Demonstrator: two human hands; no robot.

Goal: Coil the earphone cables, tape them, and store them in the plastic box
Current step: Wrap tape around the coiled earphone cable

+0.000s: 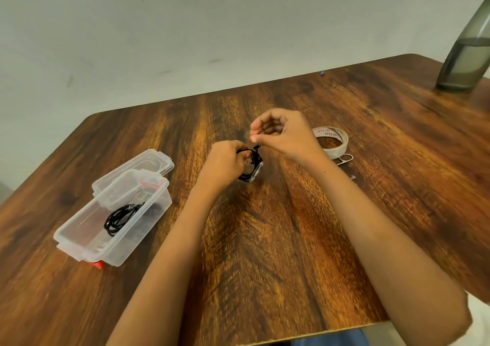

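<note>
Over the middle of the wooden table [278, 239], my left hand [225, 161] grips a coil of black earphone cable [252, 169] with clear tape on its lower right side. My right hand [281, 133] pinches the top of that coil between thumb and fingertips. To the left stands an open clear plastic box [79, 237] with its lid [138, 170] hinged back. Another black coiled cable [119, 220] lies inside the box.
A roll of clear tape [332, 141] lies just right of my right hand, with small scissors [344, 159] beside it. A grey translucent bottle [466, 62] stands at the far right corner. A tiny blue object [322, 73] sits near the far edge.
</note>
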